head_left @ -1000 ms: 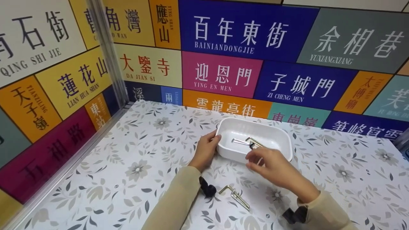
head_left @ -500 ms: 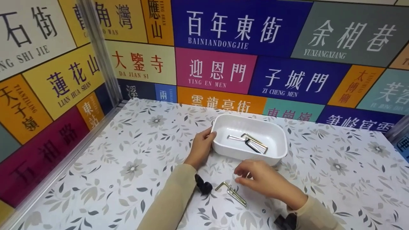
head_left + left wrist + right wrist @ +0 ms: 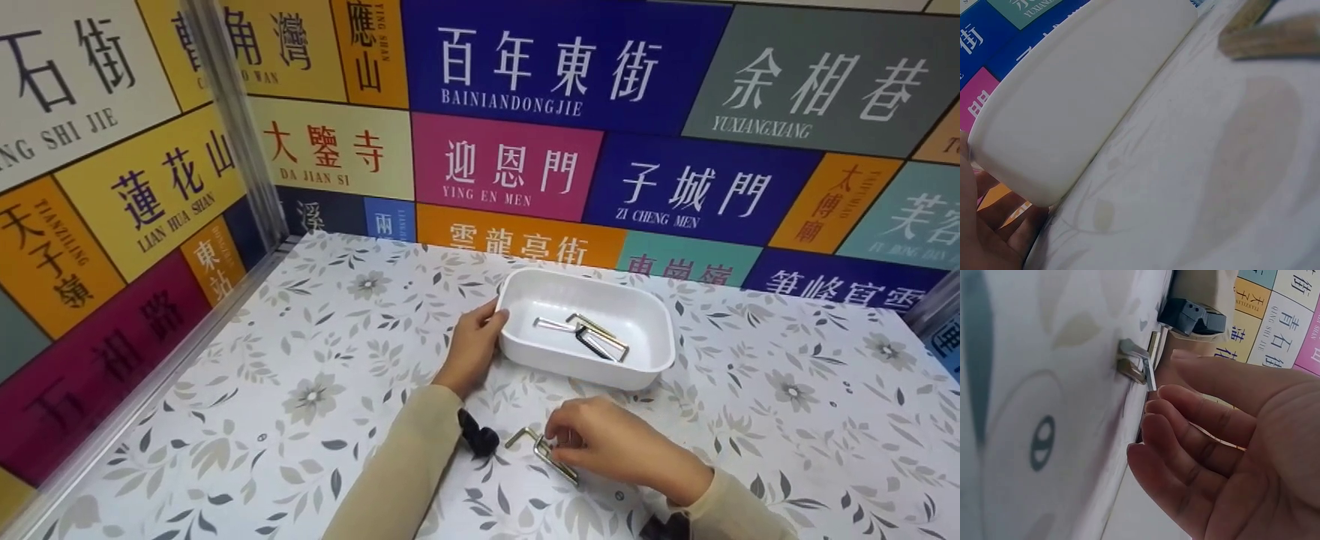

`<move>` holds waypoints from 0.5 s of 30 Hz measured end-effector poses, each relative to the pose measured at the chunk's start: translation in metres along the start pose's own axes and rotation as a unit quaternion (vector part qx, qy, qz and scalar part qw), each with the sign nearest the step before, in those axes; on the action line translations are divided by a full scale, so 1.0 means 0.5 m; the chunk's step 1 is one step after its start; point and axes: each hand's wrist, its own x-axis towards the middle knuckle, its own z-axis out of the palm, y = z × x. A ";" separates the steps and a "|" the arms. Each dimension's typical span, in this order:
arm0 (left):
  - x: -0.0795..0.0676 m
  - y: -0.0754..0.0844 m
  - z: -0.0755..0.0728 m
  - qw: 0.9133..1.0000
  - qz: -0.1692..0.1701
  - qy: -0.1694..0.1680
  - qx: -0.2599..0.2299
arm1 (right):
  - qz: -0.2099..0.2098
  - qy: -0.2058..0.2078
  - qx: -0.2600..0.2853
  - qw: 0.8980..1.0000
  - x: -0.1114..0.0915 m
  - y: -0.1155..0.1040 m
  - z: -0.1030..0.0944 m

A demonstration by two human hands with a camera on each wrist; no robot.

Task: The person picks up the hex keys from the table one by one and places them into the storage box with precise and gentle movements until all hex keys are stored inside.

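Note:
My left hand (image 3: 472, 351) holds the left end of a white plastic box (image 3: 577, 369), thumb at the rim and fingers around the outer end wall. Inside the box lie several Allen keys: a gold one (image 3: 596, 328), a black one (image 3: 595, 346) and a silver one (image 3: 553, 324). On the tablecloth in front, a gold Allen key (image 3: 519, 436) lies crossed with a paler one (image 3: 541, 453). My right hand (image 3: 615, 444) hovers right over these, fingers loosely bent. In the right wrist view, its fingertips are just short of the silvery key's end (image 3: 1150, 374), with nothing between thumb and fingers.
A floral cloth (image 3: 315, 315) covers the table. Panels with street-name signs (image 3: 510, 165) stand along the back and left side. A black wrist camera (image 3: 478, 435) on the left sleeve sits close beside the loose Allen keys.
My right hand has come back from above the box's front rim, down to the Allen keys on the cloth. The black key now lies in the box. My left hand stays at the box.

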 end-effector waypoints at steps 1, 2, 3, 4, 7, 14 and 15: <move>0.000 0.000 0.000 1.000 0.001 -0.001 -0.001 | 0.002 -0.002 0.001 1.000 0.000 0.000 0.003; -0.001 0.000 0.000 1.000 0.005 0.000 -0.003 | 0.005 -0.004 0.001 1.000 0.001 0.000 0.006; -0.001 0.000 0.000 1.000 0.008 -0.001 -0.005 | 0.008 -0.006 0.002 1.000 0.001 0.000 0.009; -0.002 0.000 0.000 1.000 0.013 -0.001 -0.009 | 0.011 -0.008 0.002 1.000 0.001 0.000 0.011; -0.002 -0.001 0.000 1.000 0.018 -0.003 -0.014 | 0.020 -0.011 0.004 1.000 0.001 -0.001 0.017; -0.003 0.000 -0.002 1.000 0.006 -0.008 -0.013 | 0.020 -0.013 0.002 1.000 0.003 -0.001 0.016; -0.003 0.000 -0.002 1.000 0.004 -0.008 -0.013 | 0.020 -0.014 0.004 1.000 0.002 -0.001 0.015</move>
